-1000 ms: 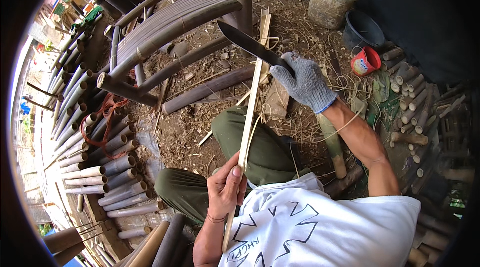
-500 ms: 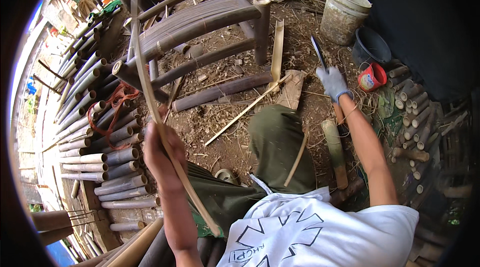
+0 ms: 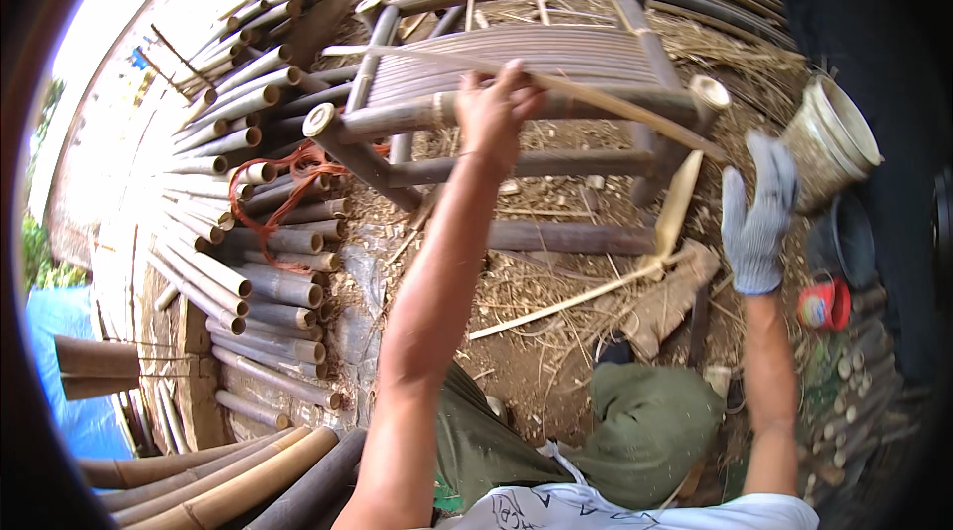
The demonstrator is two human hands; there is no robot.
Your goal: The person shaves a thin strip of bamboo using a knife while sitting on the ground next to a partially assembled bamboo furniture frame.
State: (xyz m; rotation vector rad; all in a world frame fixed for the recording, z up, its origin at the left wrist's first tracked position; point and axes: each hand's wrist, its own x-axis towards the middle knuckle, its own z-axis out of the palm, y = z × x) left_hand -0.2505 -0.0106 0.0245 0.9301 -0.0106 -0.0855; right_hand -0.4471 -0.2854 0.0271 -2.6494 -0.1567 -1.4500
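My bare left hand (image 3: 496, 118) is closed around a long, thin bamboo strip (image 3: 615, 105), held out over a low bamboo bench (image 3: 536, 49). The strip lies nearly lengthwise along the slatted seat, its right end tilting lower past the bench's front corner post. My right hand (image 3: 762, 217), in a grey knit glove, is raised beside that end with fingers stretched out. It holds nothing and appears apart from the strip. Below the bench, a thick dark bamboo piece (image 3: 571, 237) and a pale split strip (image 3: 566, 308) lie on the ground.
Cut bamboo poles (image 3: 283, 282) are stacked at left with a tangle of orange twine (image 3: 268, 217). On the right stand a dirty white bucket (image 3: 829, 148), a dark basin (image 3: 842, 237) and a red container (image 3: 824, 304). More bamboo ends (image 3: 854, 401) lie lower right. Shavings litter the ground.
My left hand has carried the bamboo strip forward and swung it from upright to crosswise over the bench. The blade in my right hand has been let go, and that hand has opened.
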